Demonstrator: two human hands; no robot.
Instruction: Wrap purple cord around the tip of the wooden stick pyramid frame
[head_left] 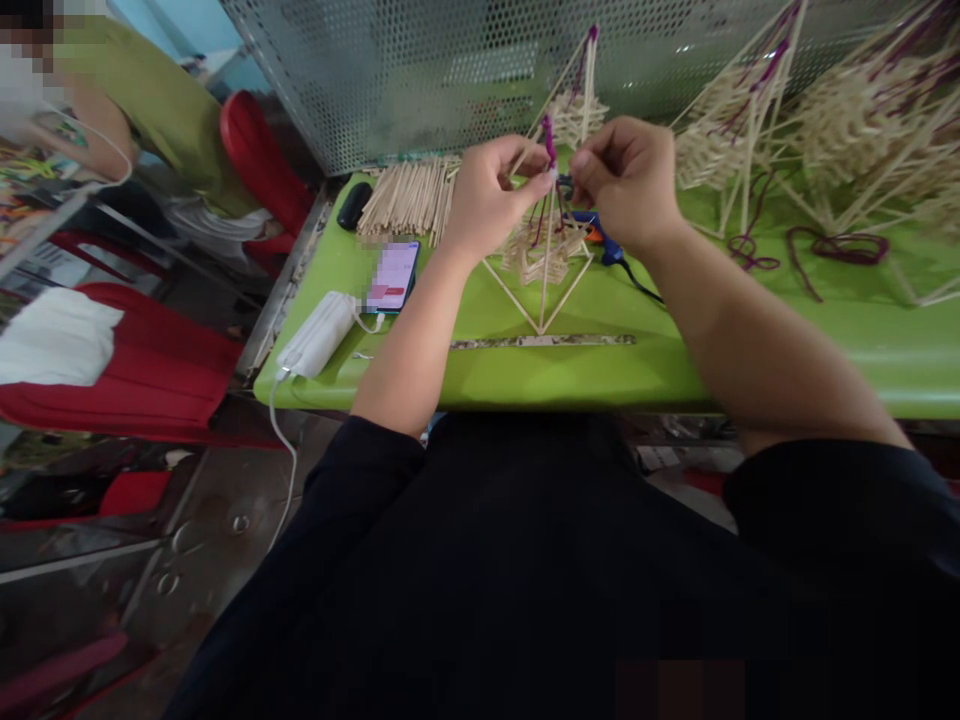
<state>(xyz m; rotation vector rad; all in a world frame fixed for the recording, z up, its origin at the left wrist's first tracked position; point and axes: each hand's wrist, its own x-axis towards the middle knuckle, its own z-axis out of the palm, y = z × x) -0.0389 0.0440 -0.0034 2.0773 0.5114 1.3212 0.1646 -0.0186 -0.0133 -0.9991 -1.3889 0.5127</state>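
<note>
"Purple thread (548,137) wraps the tip; what has hold there?"

"The left hand (489,198). Its grip pinches the stick frame (548,255) at that wrapped tip."

"And the right hand (637,185)?"

"Thumb and forefinger pressed together, just beside the tip. Whether anything is between them, I can't tell."

"Where's the frame, then?"

"Directly below the left grip, upright over the green bench (667,375), its nearest corner close to a patterned strip (540,341)."

"Any containers?"

"A basket-like stack (520,255) of sticks sits within the frame; I can't make out its inside."

"Farther out?"

"A blue tool (611,247) near the right wrist. Leftward, loose sticks (411,198) beside a black case (354,205), then a phone (396,272) cabled to a white power bank (319,335). Rightward, more stick frames (724,150) and coiled purple cord (847,248). Behind, a perforated metal panel (420,85)."
</note>
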